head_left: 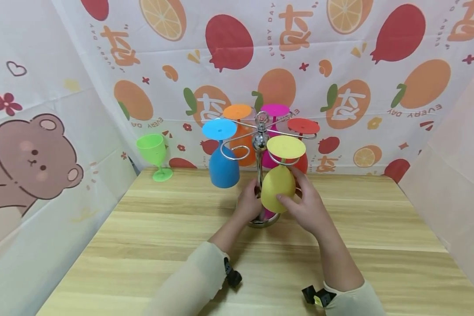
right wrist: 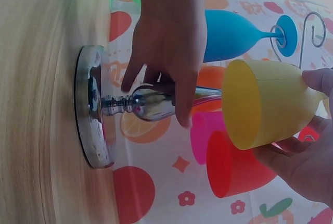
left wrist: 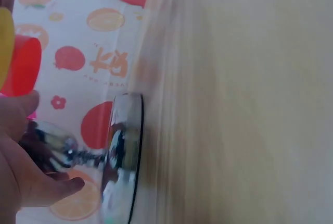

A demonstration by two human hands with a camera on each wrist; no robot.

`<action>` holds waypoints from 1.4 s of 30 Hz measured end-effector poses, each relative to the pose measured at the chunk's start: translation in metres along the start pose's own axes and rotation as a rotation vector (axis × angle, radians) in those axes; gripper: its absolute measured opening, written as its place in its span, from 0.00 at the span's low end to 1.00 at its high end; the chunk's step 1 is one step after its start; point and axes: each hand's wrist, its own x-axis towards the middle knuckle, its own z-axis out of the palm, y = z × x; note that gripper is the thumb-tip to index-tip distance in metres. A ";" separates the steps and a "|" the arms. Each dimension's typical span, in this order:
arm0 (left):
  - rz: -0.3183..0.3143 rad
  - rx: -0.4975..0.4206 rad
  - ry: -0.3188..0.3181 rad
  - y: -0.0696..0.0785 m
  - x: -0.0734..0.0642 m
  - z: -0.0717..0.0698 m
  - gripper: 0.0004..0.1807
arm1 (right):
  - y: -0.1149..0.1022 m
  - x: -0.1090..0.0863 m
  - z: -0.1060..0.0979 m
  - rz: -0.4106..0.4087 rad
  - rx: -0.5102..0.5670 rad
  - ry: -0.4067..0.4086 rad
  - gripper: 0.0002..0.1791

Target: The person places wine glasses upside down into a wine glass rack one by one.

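A chrome goblet rack point(head_left: 260, 141) stands upright on the table, with coloured goblets hanging upside down by their feet from its wire loops. My left hand point(head_left: 249, 202) grips the rack's post low down, above the round base point(right wrist: 92, 107). My right hand point(head_left: 309, 205) holds the bowl of the yellow goblet point(head_left: 275, 188), whose foot lies on top of a front loop. In the right wrist view, the yellow bowl's open mouth faces the table. Around the rack hang a blue goblet point(head_left: 224, 169), an orange goblet point(head_left: 245, 136), a magenta goblet point(head_left: 275, 110) and a red goblet point(head_left: 303, 126).
A green goblet point(head_left: 152, 149) stands upright at the back left of the wooden table point(head_left: 154, 245). One front-left wire loop point(head_left: 237, 152) holds no goblet. Behind the table hangs a fruit-print cloth point(head_left: 229, 44), and a bear-print cloth point(head_left: 35, 158) covers the left side.
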 end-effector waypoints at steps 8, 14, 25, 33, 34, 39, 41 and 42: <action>0.078 0.276 -0.283 -0.002 -0.045 -0.056 0.31 | -0.005 0.000 0.000 0.053 0.001 -0.020 0.43; 0.067 0.472 -0.286 -0.022 -0.056 -0.116 0.15 | -0.004 0.000 -0.005 0.090 -0.006 -0.021 0.42; 0.110 0.905 0.212 -0.068 0.027 -0.264 0.27 | -0.002 0.001 -0.004 0.097 0.016 -0.028 0.44; 0.044 1.005 0.085 -0.080 0.074 -0.311 0.45 | 0.000 -0.001 -0.001 0.085 0.040 -0.028 0.42; 0.028 0.997 0.075 -0.081 0.079 -0.313 0.46 | 0.000 -0.001 -0.001 0.080 0.039 -0.027 0.42; -0.062 0.930 0.049 -0.083 0.094 -0.314 0.52 | 0.002 -0.002 -0.001 0.069 0.039 -0.027 0.42; -0.089 0.915 0.035 -0.084 0.098 -0.310 0.52 | 0.002 -0.001 -0.002 0.069 0.036 -0.024 0.42; -0.097 0.910 0.030 -0.084 0.100 -0.307 0.51 | 0.003 -0.001 -0.002 0.069 0.033 -0.022 0.42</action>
